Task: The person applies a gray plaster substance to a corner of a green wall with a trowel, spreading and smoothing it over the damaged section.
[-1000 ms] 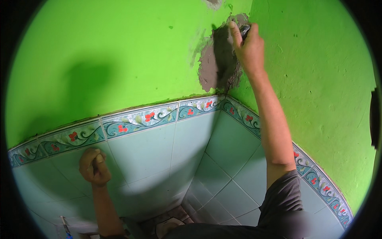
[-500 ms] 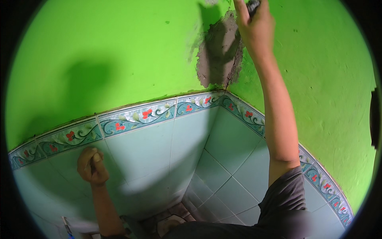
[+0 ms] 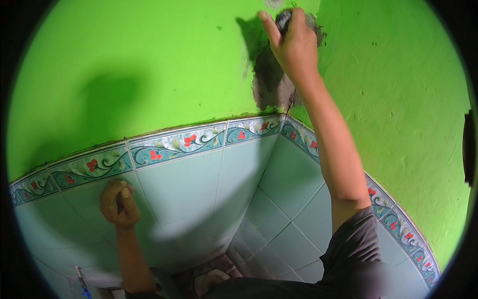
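High up by the wall corner, my right hand (image 3: 296,47) grips a dark, shiny, crumpled-looking lump (image 3: 283,21) whose kind I cannot make out. Thumb stretched out to the left, it is over a rough patch of grey mortar (image 3: 271,84) on the bright green wall (image 3: 169,65). The hand and forearm hide part of this patch. Lower on the left, my left hand (image 3: 119,205) is closed in front of the pale green tiles (image 3: 181,182), its fingers curled. Whatever it may hold is hidden in the fingers.
A floral border strip (image 3: 174,145) runs between the green paint and the tiles. The right-hand wall (image 3: 393,99) meets the left one at the corner. At lower left is a thin rod with a blue part (image 3: 83,284). A dark object (image 3: 468,149) edges the far right.
My right hand has moved left and slightly down with the dark lump, now covering more of the mortar patch. My left hand stays closed in nearly the same place.
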The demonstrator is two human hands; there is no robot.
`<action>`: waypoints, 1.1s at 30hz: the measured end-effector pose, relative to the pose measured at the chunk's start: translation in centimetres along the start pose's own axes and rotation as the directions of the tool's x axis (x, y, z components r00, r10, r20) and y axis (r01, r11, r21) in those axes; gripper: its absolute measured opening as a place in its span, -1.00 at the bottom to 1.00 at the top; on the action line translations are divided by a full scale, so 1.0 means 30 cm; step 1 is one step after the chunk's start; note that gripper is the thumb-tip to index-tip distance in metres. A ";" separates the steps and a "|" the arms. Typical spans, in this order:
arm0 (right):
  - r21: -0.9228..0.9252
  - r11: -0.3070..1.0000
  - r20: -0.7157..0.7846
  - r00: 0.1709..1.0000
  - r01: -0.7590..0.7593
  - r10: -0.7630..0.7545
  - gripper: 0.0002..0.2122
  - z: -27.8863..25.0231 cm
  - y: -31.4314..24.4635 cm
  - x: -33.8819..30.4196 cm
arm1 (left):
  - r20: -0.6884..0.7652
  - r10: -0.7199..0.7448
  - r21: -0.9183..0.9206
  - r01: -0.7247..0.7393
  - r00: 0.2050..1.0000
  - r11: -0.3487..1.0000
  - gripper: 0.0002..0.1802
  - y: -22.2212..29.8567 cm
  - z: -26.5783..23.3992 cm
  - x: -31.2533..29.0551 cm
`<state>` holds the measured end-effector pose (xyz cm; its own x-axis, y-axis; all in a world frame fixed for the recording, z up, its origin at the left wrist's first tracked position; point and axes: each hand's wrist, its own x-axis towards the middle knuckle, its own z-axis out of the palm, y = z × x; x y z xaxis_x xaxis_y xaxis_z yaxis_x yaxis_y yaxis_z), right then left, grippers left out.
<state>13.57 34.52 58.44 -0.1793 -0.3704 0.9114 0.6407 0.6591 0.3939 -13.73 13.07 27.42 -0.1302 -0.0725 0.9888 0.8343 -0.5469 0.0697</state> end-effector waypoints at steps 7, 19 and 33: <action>0.014 0.974 0.126 0.967 -0.227 0.224 -0.56 -0.084 -0.062 0.189 | -0.002 -0.027 0.012 0.027 1.000 1.000 -0.82 -0.003 -0.013 -0.003; 0.018 0.975 0.161 0.963 -0.222 0.216 -0.53 -0.131 0.130 -0.117 | 0.009 0.028 0.001 -0.028 1.000 1.000 -0.84 -0.003 -0.008 0.007; -0.036 0.990 0.293 0.946 -0.134 0.139 -0.52 -0.034 -0.058 0.190 | 0.018 0.049 0.008 -0.049 0.999 0.999 -0.81 0.003 0.002 0.022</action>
<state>12.20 30.59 62.84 -0.2994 -0.0667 0.9518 0.6857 0.6786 0.2632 -13.71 13.01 28.08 -0.0794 -0.0842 0.9933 0.8439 -0.5361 0.0220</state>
